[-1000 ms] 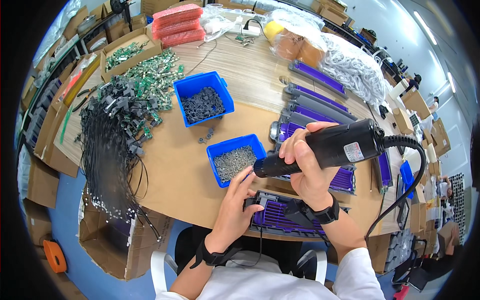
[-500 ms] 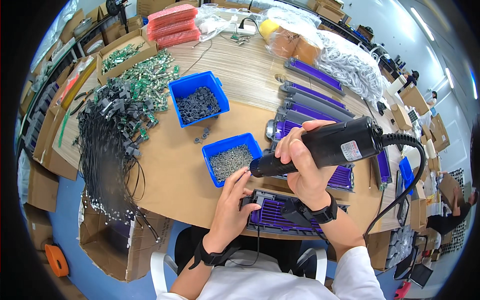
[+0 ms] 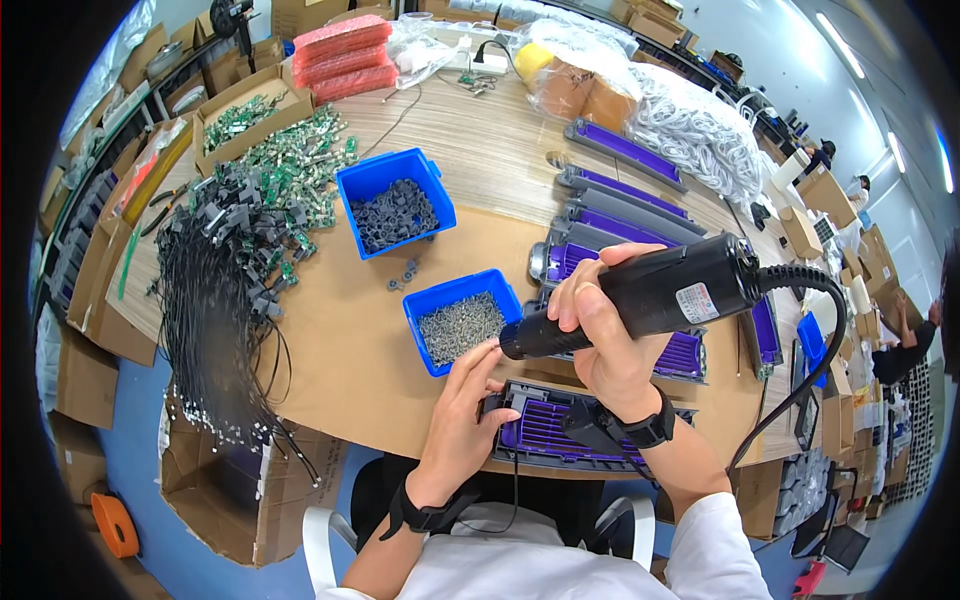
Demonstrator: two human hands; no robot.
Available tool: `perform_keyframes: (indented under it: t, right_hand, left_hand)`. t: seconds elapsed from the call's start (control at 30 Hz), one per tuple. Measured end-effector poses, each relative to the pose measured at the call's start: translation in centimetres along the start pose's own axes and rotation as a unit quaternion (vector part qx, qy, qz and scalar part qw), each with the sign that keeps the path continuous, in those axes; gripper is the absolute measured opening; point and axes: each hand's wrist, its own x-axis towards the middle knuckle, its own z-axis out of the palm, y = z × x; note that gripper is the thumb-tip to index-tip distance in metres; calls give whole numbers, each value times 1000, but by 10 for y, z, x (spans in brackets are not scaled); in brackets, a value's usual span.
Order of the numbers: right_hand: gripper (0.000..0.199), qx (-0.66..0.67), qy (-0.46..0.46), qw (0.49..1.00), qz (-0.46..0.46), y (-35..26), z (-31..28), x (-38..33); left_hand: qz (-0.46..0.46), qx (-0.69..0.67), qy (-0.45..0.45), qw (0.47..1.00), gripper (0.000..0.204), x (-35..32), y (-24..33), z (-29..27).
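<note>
My right hand (image 3: 605, 335) is wrapped round a black electric screwdriver (image 3: 665, 295) lying nearly level, its nose pointing left and its cable curving away at the right. My left hand (image 3: 458, 415) has its index and middle fingers stretched out to the screwdriver's nose. Whether a screw sits between those fingertips is hidden. The left thumb is apart from them, resting at the left end of a purple and dark grey slatted housing (image 3: 550, 430) at the table's near edge. Just beyond the fingers stands a blue bin (image 3: 413, 322) of small screws.
A second blue bin (image 3: 345, 185) holds dark grey plastic parts. On the left lies a pile of black cables (image 3: 205, 330) beside green circuit boards (image 3: 310, 145). More purple-grey housings (image 3: 625, 150) lie at the right, near bundled white cords (image 3: 690, 120). An open carton (image 3: 285, 500) stands below the table.
The whole view has shifted very slightly; both hands, the screwdriver and the housing keep nearly the same positions. Far right, a person in dark clothes has moved farther back.
</note>
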Motion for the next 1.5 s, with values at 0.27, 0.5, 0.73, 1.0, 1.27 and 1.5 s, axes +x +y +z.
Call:
perform_keyframes:
  t: [0.27, 0.5, 0.73, 1.0, 1.27, 1.5]
  right_hand:
    - [32, -11, -18, 999, 49, -3, -4, 2]
    - [32, 4, -40, 999, 36, -19, -8, 4]
    - [34, -144, -111, 982, 58, -50, -23, -7]
    - [34, -124, -91, 984, 92, -51, -17, -21]
    - [34, -146, -107, 979, 93, -49, -16, -23]
    - [33, -150, -122, 977, 85, -44, -17, -23]
  left_hand:
    - [6, 0, -12, 1000, 67, 0, -1, -1]
    - [-4, -18, -8, 1000, 53, -1, -1, 1]
    - [11, -12, 7, 1000, 33, -4, -9, 1]
    - [-12, -19, 16, 1000, 30, -1, -2, 5]
    - [-1, -7, 22, 1000, 30, -1, -2, 6]
    - [3, -12, 25, 1000, 30, -2, -3, 7]
